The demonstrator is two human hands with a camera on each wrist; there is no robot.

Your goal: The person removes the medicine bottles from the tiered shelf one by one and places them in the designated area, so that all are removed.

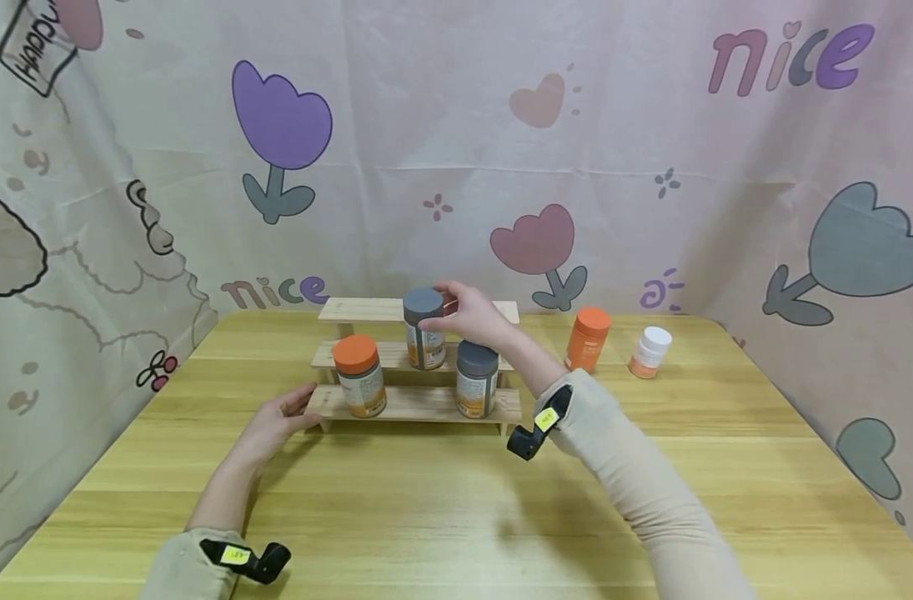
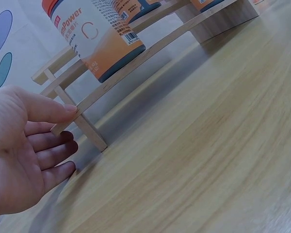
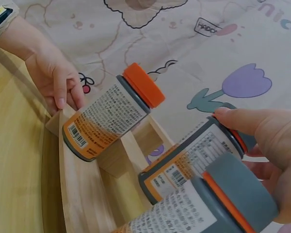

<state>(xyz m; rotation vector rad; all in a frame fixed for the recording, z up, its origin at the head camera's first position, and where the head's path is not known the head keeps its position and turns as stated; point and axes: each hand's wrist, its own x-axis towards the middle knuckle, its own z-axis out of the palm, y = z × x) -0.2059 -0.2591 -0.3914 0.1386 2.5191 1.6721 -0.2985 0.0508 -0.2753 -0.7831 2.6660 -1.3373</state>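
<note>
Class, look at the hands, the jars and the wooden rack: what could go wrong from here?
The right hand grips the upper grey-lidded jar close behind the front grey-lidded jar, so it might knock that one. The left hand holds one end of the wooden rack; a tug could shift it and topple the nearby orange-lidded jar.

Gap between front jars (image 1: 363, 390), third jar (image 1: 425, 346) behind

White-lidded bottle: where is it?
In the head view, the white-lidded bottle stands on the table at the right, just right of the orange bottle and apart from the shelf.
</note>
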